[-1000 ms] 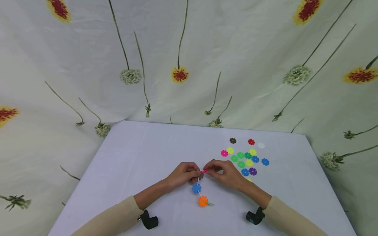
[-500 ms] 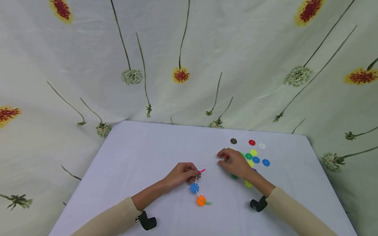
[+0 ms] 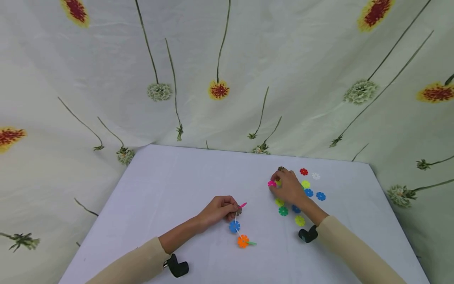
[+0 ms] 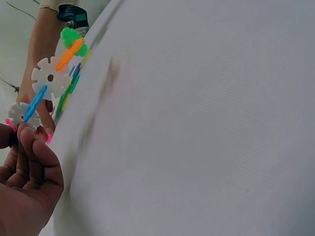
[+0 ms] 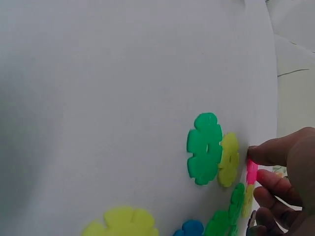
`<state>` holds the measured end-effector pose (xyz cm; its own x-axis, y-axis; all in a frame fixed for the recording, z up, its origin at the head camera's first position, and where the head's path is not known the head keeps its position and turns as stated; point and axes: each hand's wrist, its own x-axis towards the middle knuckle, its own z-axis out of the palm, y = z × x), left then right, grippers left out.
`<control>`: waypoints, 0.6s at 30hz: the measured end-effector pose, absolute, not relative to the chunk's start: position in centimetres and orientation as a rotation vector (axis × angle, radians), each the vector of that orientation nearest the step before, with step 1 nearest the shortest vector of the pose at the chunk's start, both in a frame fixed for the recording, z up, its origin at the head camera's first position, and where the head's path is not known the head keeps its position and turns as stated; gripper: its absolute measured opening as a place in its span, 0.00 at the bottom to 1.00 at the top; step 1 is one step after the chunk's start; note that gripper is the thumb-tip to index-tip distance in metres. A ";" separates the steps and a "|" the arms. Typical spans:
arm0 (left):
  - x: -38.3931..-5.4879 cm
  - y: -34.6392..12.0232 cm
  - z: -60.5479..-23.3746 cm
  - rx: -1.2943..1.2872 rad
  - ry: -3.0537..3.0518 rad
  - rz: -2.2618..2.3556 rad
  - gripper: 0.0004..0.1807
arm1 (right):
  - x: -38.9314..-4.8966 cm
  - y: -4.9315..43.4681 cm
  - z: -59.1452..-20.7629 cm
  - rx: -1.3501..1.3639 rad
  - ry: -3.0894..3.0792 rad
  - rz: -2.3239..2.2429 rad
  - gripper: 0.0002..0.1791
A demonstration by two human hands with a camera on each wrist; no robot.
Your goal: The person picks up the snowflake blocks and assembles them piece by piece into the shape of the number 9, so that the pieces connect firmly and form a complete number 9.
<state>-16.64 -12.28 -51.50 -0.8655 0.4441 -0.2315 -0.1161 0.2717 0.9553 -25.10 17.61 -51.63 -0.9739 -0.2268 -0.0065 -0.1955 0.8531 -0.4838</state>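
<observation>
In the head view my left hand (image 3: 220, 209) pinches a chain of slotted flower-shaped plastic discs near its upper end. A pink disc (image 3: 242, 205) seen edge-on tops the chain, beside a brown disc (image 3: 239, 212) partly hidden by the fingers. Below them hang a blue disc (image 3: 234, 226), an orange disc (image 3: 243, 241) and a green one seen edge-on. White discs (image 4: 49, 78) link the coloured ones in the left wrist view. My right hand (image 3: 289, 187) reaches over the loose discs, its thumb and finger pinching a pink flower disc (image 5: 252, 171) at the table.
Loose discs lie around the right hand: red (image 3: 304, 172), white (image 3: 315, 176), blue (image 3: 320, 196), green (image 3: 283, 211) and yellow (image 3: 300, 221), several partly hidden under the hand. The white-covered table (image 3: 170, 173) meets a flower-printed cloth (image 3: 191, 59) behind it.
My right hand has let go of the chain's pink disc and moved up and right to the loose pink disc. My left hand stays in place, still pinching the chain.
</observation>
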 end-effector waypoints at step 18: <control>-16.8 -12.3 -51.6 0.311 2.081 1.644 0.12 | -23.6 17.3 -51.4 -0.487 2.869 -1.135 0.12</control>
<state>-16.77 -12.27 -51.62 -0.8654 0.4510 -0.2184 -0.1082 0.2574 0.9602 -23.63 17.34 -51.43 -0.9512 -0.2930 0.0968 -0.2799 0.6872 -0.6704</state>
